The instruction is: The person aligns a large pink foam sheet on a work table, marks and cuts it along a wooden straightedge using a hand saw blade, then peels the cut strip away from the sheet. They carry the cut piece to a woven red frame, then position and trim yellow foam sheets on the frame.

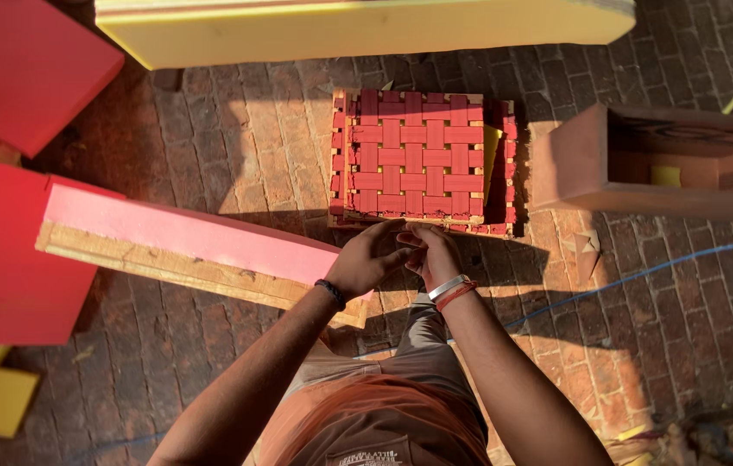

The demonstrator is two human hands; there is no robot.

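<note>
A square wooden seat frame (423, 160) woven with red straps lies on the brick floor, stacked on a second one just like it. A yellow foam piece (491, 148) sticks out between them at the right. My left hand (371, 259) and my right hand (431, 252) meet just below the front edge of the stack, fingers curled together. Whatever small thing they pinch is hidden. My left wrist carries a dark band; my right wrist has a white and a red band.
A long red-covered board with a bare wooden edge (185, 250) lies left of my hands. Red cushions (12, 69) lie at the far left, a yellow foam slab (358, 30) at the top, a brown box (660, 164) at the right. A blue cable (643, 276) crosses the bricks.
</note>
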